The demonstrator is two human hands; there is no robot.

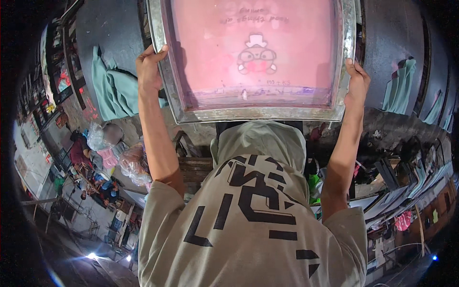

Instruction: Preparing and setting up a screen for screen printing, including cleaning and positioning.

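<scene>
At both sides, curled fingers (156, 56) grip the frame (260, 114).

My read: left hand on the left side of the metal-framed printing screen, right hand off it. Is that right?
Not quite: the head view shows the right hand gripping the right side of the metal-framed printing screen. The left hand is on its left side, as you said.

Scuffed metal frame (260, 114), matt cloth shirt (239, 256)

screen (205, 52): pink, cartoon-patterned; frame (258, 114): silver-grey; cloth (114, 91): pale green; shirt (167, 253): khaki, black-printed
</scene>
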